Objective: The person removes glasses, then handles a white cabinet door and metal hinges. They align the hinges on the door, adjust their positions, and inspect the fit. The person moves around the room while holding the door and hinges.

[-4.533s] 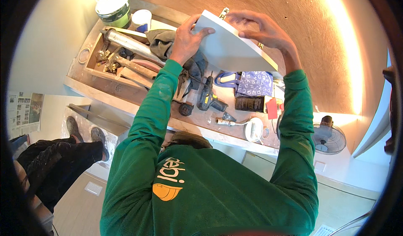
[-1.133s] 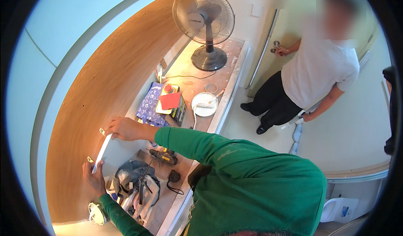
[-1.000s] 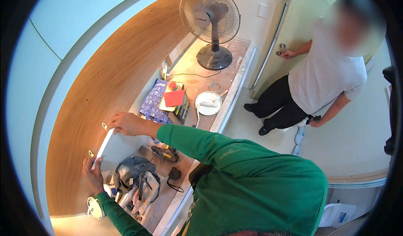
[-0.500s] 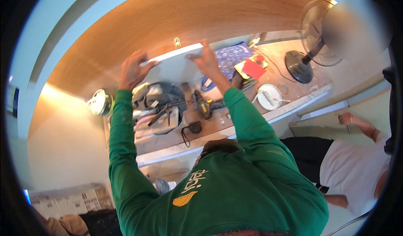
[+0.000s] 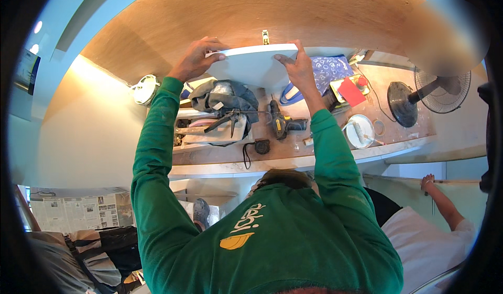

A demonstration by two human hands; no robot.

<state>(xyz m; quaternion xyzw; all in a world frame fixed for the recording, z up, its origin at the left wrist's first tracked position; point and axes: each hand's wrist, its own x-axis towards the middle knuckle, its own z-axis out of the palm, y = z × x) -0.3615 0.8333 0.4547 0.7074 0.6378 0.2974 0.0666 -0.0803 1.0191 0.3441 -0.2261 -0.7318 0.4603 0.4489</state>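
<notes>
A white board (image 5: 251,66) is held up in front of the wooden wall panel (image 5: 236,11). My left hand (image 5: 198,59) is closed on its left end, thumb on the near face. At the right end my right hand (image 5: 300,71) pinches the edge, thumb also on the near face. The fingers behind the board are partly hidden. Just past the board's far edge, a small metal fitting (image 5: 265,36) is fixed to the wood; it looks like a hinge or bracket. Below the board lie a dark bag (image 5: 222,97) and a yellow-and-black cordless drill (image 5: 281,124).
On the counter (image 5: 209,158) are a caulking gun (image 5: 228,120), a tape measure (image 5: 262,146), a white tub (image 5: 360,131) with a brush, a blue patterned bag (image 5: 330,69) and a fan (image 5: 403,103). A lit lamp (image 5: 145,90) stands left. Another person's hand (image 5: 428,181) touches a board at right.
My view has shifted, so the scene sits further right and lower. Both hands keep hold of the white board near the metal fitting. The other person's hand now rests on the board edge.
</notes>
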